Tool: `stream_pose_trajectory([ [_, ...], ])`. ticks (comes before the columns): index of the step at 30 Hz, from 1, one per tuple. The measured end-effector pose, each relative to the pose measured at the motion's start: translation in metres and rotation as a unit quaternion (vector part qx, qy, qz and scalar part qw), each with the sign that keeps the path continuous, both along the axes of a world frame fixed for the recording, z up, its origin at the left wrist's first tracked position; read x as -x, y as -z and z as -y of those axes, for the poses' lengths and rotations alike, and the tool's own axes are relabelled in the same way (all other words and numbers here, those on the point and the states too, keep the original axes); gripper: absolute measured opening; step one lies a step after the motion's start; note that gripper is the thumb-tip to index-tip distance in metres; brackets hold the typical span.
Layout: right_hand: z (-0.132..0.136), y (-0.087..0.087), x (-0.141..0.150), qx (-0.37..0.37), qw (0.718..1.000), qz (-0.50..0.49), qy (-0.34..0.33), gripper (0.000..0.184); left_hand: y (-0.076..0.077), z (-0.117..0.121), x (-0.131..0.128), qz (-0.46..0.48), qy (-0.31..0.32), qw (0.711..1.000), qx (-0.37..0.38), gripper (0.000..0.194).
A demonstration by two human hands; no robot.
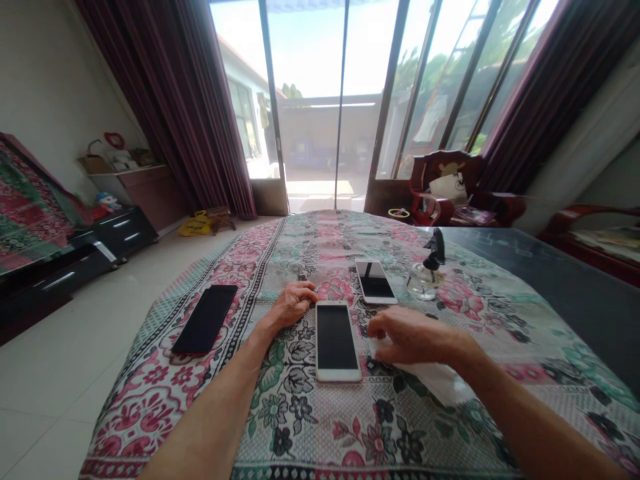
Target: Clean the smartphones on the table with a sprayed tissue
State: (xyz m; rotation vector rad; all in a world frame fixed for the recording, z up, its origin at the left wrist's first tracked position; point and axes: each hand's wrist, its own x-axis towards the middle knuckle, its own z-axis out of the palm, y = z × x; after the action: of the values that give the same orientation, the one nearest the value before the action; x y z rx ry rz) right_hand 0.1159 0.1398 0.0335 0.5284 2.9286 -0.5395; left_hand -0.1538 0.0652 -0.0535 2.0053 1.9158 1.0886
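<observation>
A white-framed smartphone [338,340] lies face up on the patterned tablecloth, its dark screen towards me. By its upper left corner rests my left hand [295,303], fingers curled; I cannot tell whether they grip anything. To the phone's right, my right hand [407,333] has its fingers closed on a white wipe [445,385], which trails out under the wrist. Beyond that hand is a second white smartphone [375,281], also face up. A clear spray bottle [424,279] with a black trigger head stands to its right. On the left lies a dark smartphone [205,320].
The floral tablecloth [360,427] covers a table with a rounded far edge. A dark tabletop [500,257] adjoins on the right, with a red wooden chair [445,190] behind. Glass doors [320,133] stand ahead, between purple curtains [185,107].
</observation>
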Motion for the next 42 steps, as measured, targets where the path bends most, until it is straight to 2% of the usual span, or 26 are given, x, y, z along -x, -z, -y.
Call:
stream_pose_trajectory([
  [5,0.003,0.002,0.009,-0.018,0.998,-0.054,-0.002,0.02,-0.006,0.004,-0.005,-0.013,-0.028,1.0,-0.007,0.025],
  [8,0.007,0.004,0.015,-0.005,0.998,-0.069,-0.004,0.022,-0.015,0.007,-0.009,-0.003,-0.073,0.997,-0.003,0.026],
  [11,0.008,0.008,0.017,0.049,0.997,-0.061,-0.016,0.021,-0.024,0.009,-0.016,0.08,-0.093,0.988,0.093,0.028],
  [14,0.007,0.013,0.018,0.097,0.993,-0.064,-0.012,0.019,-0.03,0.009,-0.025,0.203,-0.082,0.946,0.24,0.032],
  [17,0.005,0.02,0.017,0.137,0.988,-0.073,0.003,0.018,-0.035,0.009,-0.033,0.262,-0.101,0.91,0.304,0.034],
  [25,0.0,0.038,0.024,0.251,0.958,-0.125,0.063,0.02,-0.049,0.011,-0.033,0.298,-0.142,0.887,0.322,0.032],
  [33,0.003,0.037,0.028,0.35,0.917,-0.142,0.126,0.018,-0.052,0.012,-0.026,0.3,-0.169,0.879,0.331,0.023],
  [37,0.004,0.038,0.031,0.421,0.879,-0.145,0.17,0.016,-0.05,0.012,-0.026,0.289,-0.166,0.882,0.334,0.015],
  [42,0.006,0.037,0.033,0.496,0.827,-0.144,0.223,0.019,-0.048,0.013,-0.024,0.32,-0.16,0.878,0.319,0.014],
])
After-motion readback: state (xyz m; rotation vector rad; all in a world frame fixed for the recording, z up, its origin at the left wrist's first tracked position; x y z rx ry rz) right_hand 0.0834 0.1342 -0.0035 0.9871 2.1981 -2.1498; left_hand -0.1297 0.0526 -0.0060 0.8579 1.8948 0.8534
